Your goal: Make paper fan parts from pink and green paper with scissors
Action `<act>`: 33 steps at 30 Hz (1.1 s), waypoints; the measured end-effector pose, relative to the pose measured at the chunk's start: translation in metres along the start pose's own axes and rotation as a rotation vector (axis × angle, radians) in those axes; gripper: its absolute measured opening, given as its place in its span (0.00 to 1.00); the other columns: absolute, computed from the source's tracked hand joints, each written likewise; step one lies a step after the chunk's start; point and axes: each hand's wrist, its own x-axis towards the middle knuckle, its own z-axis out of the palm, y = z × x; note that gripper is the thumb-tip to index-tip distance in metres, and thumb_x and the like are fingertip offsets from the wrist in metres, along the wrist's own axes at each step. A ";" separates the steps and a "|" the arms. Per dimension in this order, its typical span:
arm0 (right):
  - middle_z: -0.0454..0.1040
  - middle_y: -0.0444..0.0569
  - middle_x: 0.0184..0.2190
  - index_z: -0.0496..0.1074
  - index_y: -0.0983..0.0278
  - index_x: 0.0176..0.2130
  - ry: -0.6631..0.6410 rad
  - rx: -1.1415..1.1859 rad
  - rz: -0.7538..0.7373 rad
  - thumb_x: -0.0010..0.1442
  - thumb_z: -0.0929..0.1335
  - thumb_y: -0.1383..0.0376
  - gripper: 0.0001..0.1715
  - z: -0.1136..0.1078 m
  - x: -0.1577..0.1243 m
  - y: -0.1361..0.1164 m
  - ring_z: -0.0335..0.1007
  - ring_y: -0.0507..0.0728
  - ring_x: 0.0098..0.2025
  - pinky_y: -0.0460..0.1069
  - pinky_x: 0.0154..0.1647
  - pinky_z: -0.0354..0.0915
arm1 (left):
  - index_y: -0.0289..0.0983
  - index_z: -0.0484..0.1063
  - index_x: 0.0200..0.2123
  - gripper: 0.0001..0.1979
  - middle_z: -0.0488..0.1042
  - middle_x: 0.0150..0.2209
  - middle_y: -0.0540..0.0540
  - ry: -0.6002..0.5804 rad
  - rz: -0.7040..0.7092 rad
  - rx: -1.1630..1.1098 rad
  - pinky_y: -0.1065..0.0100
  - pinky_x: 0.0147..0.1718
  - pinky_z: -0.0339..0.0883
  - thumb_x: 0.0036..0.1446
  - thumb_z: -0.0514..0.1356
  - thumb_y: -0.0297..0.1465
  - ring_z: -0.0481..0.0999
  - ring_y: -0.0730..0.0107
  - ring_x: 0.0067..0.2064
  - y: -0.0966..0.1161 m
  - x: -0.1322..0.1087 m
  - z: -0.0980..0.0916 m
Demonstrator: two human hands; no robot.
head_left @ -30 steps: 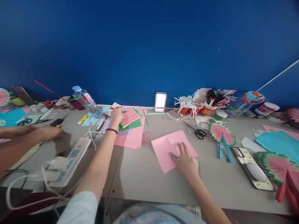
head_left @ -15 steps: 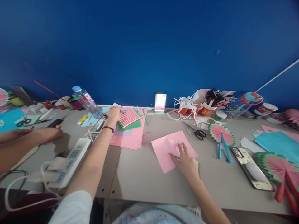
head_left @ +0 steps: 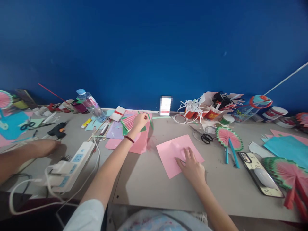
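My left hand [head_left: 141, 121] is over the accordion-folded pink paper with green edges [head_left: 128, 122], beside a narrow green strip [head_left: 150, 120]. Its fingers are curled together, and what they hold, if anything, is hidden. Flat on the desk in front of me lies a pink paper sheet [head_left: 168, 154]. My right hand [head_left: 194, 165] rests on this sheet, thumb and fingers closed around a thin stick-like thing [head_left: 183, 161], mostly covered by the hand. Under the folded paper are stacked pink sheets [head_left: 139, 144].
Scissors [head_left: 203, 135], a round pleated fan [head_left: 228, 138] and a phone [head_left: 260, 173] are on the right. To the left are a power strip [head_left: 78, 160], a tilted bottle [head_left: 90, 104], a black glue gun [head_left: 57, 129] and another person's hand [head_left: 47, 147]. Paper cups [head_left: 213, 114] stand along the wall.
My left hand has moved right, from beside the notebook to over the folded paper, uncovering the notebook. My right hand has stayed put. The other person's hand has drawn back from the glue gun.
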 end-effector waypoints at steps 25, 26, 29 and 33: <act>0.58 0.58 0.64 0.62 0.62 0.60 -0.004 0.016 -0.004 0.65 0.57 0.49 0.31 -0.001 0.000 0.002 0.75 0.62 0.44 0.50 0.30 0.69 | 0.39 0.73 0.29 0.10 0.78 0.33 0.44 0.037 -0.118 0.181 0.67 0.30 0.56 0.53 0.53 0.24 0.74 0.63 0.34 0.017 -0.025 0.032; 0.58 0.58 0.64 0.62 0.62 0.60 -0.004 0.016 -0.006 0.65 0.57 0.49 0.31 -0.001 0.000 0.002 0.75 0.62 0.44 0.50 0.30 0.69 | 0.39 0.73 0.29 0.10 0.77 0.32 0.44 0.034 -0.116 0.180 0.67 0.29 0.55 0.53 0.53 0.24 0.74 0.63 0.34 0.017 -0.025 0.031; 0.58 0.59 0.64 0.62 0.62 0.60 -0.005 0.015 -0.010 0.65 0.57 0.49 0.32 -0.001 0.000 0.002 0.74 0.62 0.45 0.51 0.30 0.69 | 0.38 0.73 0.27 0.10 0.76 0.30 0.43 0.042 -0.076 0.210 0.66 0.29 0.55 0.54 0.53 0.25 0.73 0.62 0.33 0.015 -0.025 0.024; 0.58 0.59 0.63 0.61 0.62 0.61 -0.001 0.015 -0.012 0.64 0.57 0.50 0.32 0.000 0.000 0.003 0.74 0.63 0.44 0.52 0.30 0.70 | 0.38 0.72 0.25 0.11 0.76 0.30 0.43 0.038 -0.004 0.234 0.65 0.35 0.58 0.56 0.53 0.27 0.72 0.61 0.35 0.004 -0.020 0.009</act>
